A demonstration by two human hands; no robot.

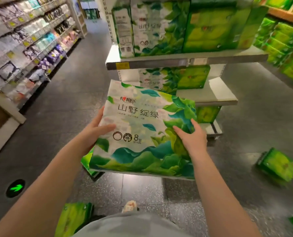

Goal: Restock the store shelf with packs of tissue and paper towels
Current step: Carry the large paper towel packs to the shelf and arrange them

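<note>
Single view: head-worn wide-angle camera, looking forward and down from standing height. Both forearms enter from bottom edge, reaching away from lens. Tissue pack [143,132] close, mid-frame. Shelf unit [185,61] just beyond, upper centre. Floor [60,106] fills lower frame; aisle recedes upper left. Edges bowed by lens.

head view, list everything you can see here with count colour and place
held tissue pack: one, white with green leaves, centre, in both hands
upper shelf: one, grey-white, bearing white-and-green and bright green packs
lower shelf: one, white, part bare, packs at its back
floor packs: several, bright green, on dark floor at right and near the feet
left aisle shelves: rows of pale and purple packets, number unclear
floor arrow: one, green, lower left
left hand: grip on pack's left edge
right hand: grip on pack's right edge
</note>
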